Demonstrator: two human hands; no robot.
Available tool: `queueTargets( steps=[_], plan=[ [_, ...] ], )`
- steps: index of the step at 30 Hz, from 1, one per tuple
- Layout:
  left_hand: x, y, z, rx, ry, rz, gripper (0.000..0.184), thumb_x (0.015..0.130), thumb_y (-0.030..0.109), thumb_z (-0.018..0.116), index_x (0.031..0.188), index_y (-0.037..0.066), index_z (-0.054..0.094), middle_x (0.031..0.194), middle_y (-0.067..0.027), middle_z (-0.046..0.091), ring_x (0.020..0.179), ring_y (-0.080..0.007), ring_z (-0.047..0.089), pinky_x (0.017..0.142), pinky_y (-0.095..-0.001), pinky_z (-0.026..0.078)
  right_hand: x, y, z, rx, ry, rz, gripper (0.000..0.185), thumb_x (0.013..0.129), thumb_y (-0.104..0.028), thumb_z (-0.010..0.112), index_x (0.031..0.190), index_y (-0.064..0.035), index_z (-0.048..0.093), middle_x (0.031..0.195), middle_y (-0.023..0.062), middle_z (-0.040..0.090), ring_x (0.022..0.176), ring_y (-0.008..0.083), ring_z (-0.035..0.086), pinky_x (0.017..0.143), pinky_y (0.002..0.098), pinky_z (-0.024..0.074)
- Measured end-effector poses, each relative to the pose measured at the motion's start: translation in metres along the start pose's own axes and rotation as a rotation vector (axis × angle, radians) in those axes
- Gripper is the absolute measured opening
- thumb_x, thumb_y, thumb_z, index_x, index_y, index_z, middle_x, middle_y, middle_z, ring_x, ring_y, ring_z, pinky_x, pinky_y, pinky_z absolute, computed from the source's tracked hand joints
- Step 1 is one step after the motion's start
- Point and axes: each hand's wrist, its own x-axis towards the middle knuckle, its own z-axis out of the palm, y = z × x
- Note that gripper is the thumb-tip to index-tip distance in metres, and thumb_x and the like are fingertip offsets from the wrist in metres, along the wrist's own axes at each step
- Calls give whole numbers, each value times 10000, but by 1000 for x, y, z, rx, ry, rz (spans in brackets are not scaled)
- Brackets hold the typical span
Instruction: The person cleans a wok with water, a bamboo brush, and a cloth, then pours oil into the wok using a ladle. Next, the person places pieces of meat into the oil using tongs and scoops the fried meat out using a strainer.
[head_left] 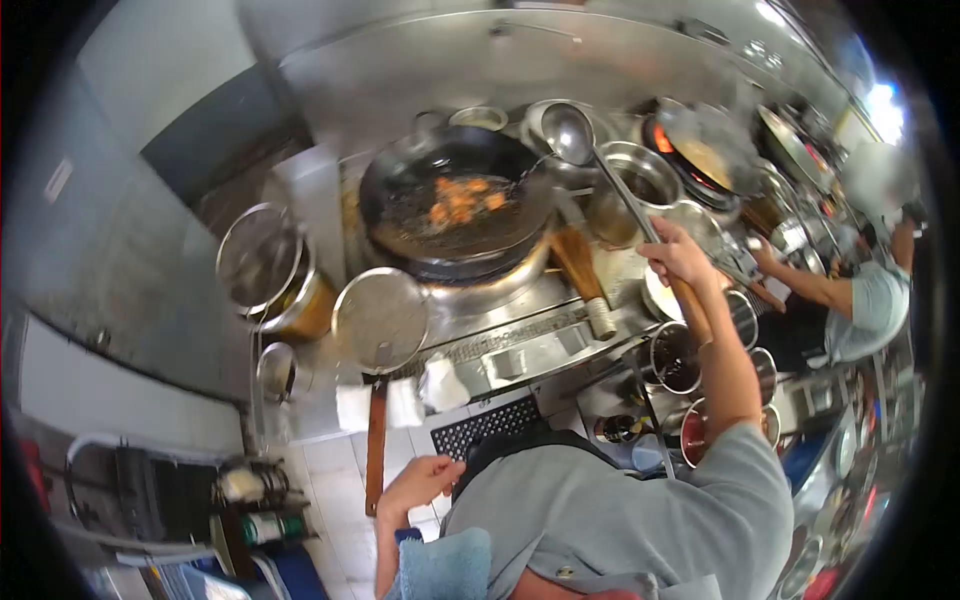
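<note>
My right hand (678, 255) is closed around the long handle of a ladle (568, 135). Its metal bowl is raised above the pots behind the stove, to the right of a large black wok (400, 215). Orange-brown pieces of food (465, 198) lie in dark liquid inside that wok. Down by my waist, my left hand (422, 482) has loosely curled fingers and nothing visible in them. Nearest to it is the wooden handle of a round mesh strainer (380, 320), which rests across the counter's front edge.
Another strainer (260, 258) sits over a pot at the left. A wok brush (578, 265) lies right of the wok. White folded cloths (405, 402) line the front edge. Flames show under a wok (705, 160) farther right, where a co-worker's arm (810, 285) reaches in.
</note>
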Motion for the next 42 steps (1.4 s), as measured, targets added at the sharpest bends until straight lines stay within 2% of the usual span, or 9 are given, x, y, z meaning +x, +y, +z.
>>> queueTargets(
  steps=[10,13,16,21,24,32,35,39,42],
  plan=[
    [46,34,8,170,137,-10,341,928,351,566,814,36,631,596,-4,590,430,-66,447,387,-231,337,45,47,-134,-372,146,262,97,814,-53,592,893,-21,546,555,-1,497,427,64,444,357,231,379],
    [56,43,13,151,204,65,326,925,338,578,822,32,625,601,-7,594,447,-65,467,395,-232,353,37,33,-121,356,131,255,110,838,-48,577,848,33,503,585,14,483,441,64,451,361,215,397],
    [57,44,19,124,270,68,310,923,319,584,827,26,617,611,-17,598,458,-67,482,399,-235,368,82,67,-158,1322,-139,444,225,888,-46,518,1001,121,418,652,36,455,448,75,450,365,201,417],
    [55,13,25,35,462,-21,307,878,319,632,841,14,629,641,-66,619,540,-136,547,499,-285,424,75,60,-159,1713,-141,393,518,931,-50,436,1267,164,104,708,45,416,437,95,439,368,199,444],
    [63,-14,20,127,689,67,285,833,295,675,816,15,623,625,-87,595,576,-198,565,552,-329,450,58,31,-144,1742,-150,397,323,933,-30,447,1059,163,220,675,47,421,423,84,440,365,186,463],
    [121,-38,-1,431,974,397,413,790,233,675,1071,-29,523,1032,-233,576,1000,-398,522,889,-482,423,30,-29,-111,1761,-177,366,602,948,-46,437,1392,9,34,734,50,397,444,96,433,372,210,464],
    [156,-32,-3,490,907,248,625,753,324,715,1169,-66,458,1110,-276,546,1084,-427,490,961,-478,388,22,-50,-85,1750,-289,356,517,957,-89,406,1293,159,101,765,62,404,472,120,463,405,256,464],
    [167,1,-10,627,848,8,696,711,447,749,1103,-54,468,1148,-246,546,1136,-364,489,959,-445,408,15,-71,-34,1740,-298,353,615,957,-68,414,1399,34,-2,745,73,387,460,131,461,363,244,461],
    [178,-1,-12,681,896,-33,661,724,440,745,1079,-52,483,1101,-232,582,1071,-347,557,907,-438,456,20,-65,-1,1750,-319,416,565,949,-56,415,1343,114,46,758,79,397,464,126,471,360,239,461]
  ],
)
